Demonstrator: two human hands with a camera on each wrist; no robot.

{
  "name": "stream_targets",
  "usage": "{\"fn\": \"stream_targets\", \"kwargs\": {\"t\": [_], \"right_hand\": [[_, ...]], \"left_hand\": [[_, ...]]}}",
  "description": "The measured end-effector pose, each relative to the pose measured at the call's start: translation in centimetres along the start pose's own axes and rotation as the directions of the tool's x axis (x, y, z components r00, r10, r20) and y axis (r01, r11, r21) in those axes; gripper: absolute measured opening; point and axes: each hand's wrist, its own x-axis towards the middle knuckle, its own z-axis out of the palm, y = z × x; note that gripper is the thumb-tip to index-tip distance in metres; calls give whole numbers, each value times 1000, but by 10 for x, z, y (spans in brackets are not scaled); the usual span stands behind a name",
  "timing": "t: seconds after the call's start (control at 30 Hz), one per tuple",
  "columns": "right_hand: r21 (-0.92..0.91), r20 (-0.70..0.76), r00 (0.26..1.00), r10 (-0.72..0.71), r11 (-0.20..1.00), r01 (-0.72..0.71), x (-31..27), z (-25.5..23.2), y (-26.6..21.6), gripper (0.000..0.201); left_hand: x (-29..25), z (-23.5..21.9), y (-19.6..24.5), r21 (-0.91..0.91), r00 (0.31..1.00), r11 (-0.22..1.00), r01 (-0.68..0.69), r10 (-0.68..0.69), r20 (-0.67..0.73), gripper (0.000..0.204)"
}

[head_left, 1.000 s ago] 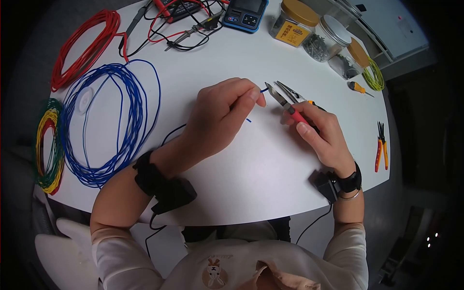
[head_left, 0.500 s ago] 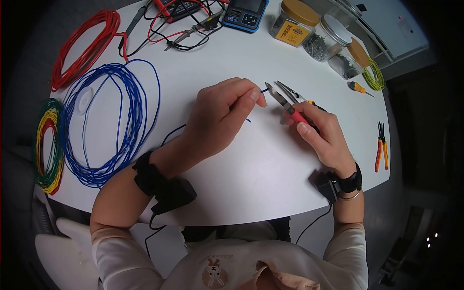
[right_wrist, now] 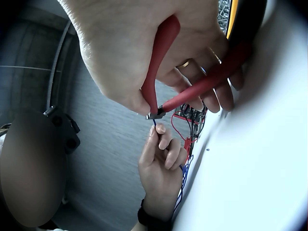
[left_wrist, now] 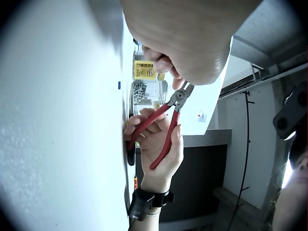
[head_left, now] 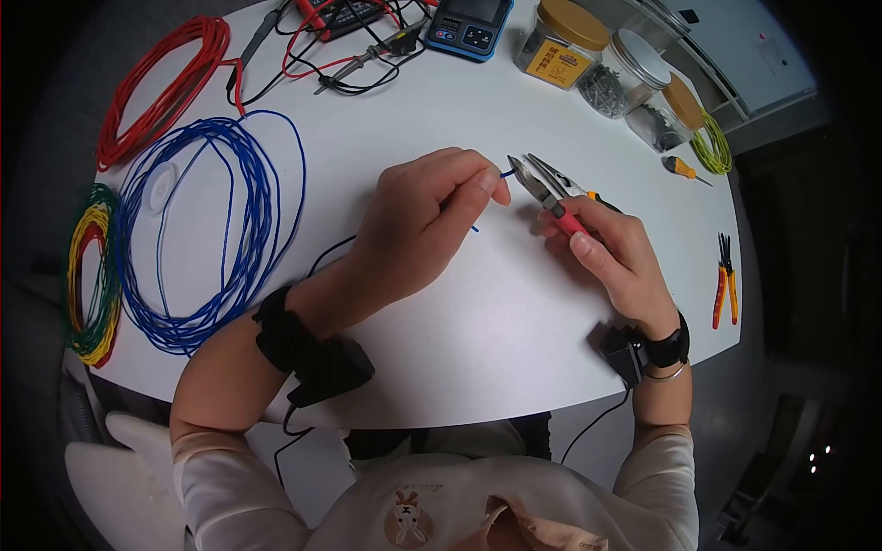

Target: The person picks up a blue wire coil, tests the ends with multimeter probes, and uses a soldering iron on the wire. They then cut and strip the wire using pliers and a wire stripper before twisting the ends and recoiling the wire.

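Note:
My left hand [head_left: 413, 220] pinches a blue wire [head_left: 506, 174] between thumb and forefinger, with a short end sticking out. In my right hand [head_left: 617, 257] are red-handled diagonal cutters [head_left: 568, 221], held with the handles spread. The metal head of the cutters [left_wrist: 179, 97] is right at the wire's end, close beside the left fingertips. From the right wrist view, the blue wire [right_wrist: 154, 122] runs from the pinching fingers up to the cutter head. A short blue wire piece [left_wrist: 119, 85] lies on the white table below the left hand.
Pliers [head_left: 571, 186] lie just behind the cutters. Coils of blue wire [head_left: 266, 216], red wire [head_left: 217, 41] and multicoloured wire [head_left: 112, 275] are at left. Test leads, a meter [head_left: 467, 26] and jars [head_left: 560, 60] stand behind; a screwdriver [head_left: 678, 166] and orange-handled tool [head_left: 726, 285] lie right.
Both hands stay nearly in place, the cutters still at the wire's end. The whole head view has shifted very slightly.

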Motion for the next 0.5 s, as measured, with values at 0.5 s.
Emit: {"fn": "stream_targets", "kwargs": {"t": [0.5], "right_hand": [[-31,-3,1000,6,1000,-6,0,-1,0,43]], "left_hand": [[-1,1,0,-18,999,999,-33,33,-13,24]]}}
